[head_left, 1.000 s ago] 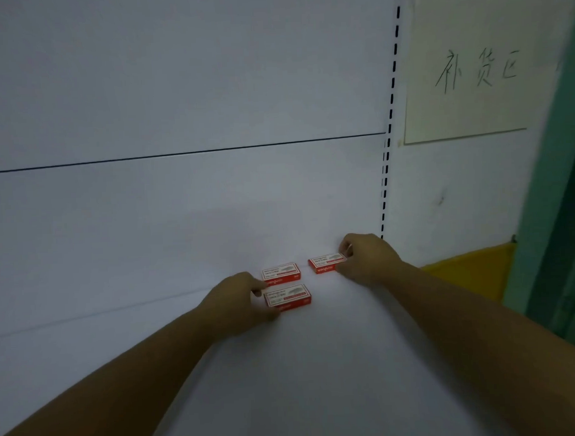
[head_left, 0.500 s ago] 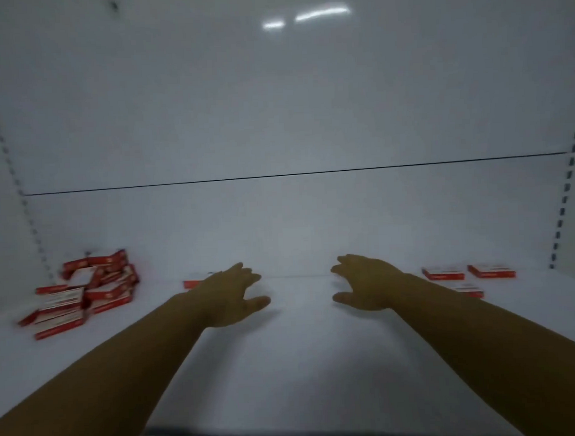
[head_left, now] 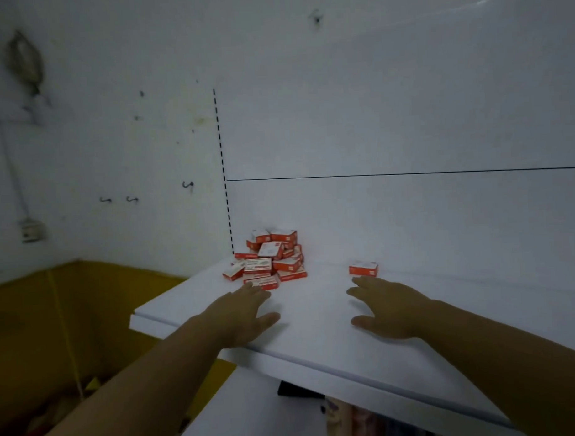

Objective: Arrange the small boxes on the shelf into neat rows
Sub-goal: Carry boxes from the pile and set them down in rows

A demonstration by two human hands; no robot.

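Box pile (head_left: 269, 259) now close ahead; left hand (head_left: 247, 312), right hand (head_left: 388, 309) spread flat, empty.

Both arms reach forward; the left hand (head_left: 247, 312) and right hand (head_left: 388, 307) are palm down, fingers spread, holding nothing.

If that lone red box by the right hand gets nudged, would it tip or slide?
The lone box lies flat and low, so it probably slides rather than tips. The shelf looks smooth, so likely easily. Small and boxy, it is probably light, unlikely to roll.
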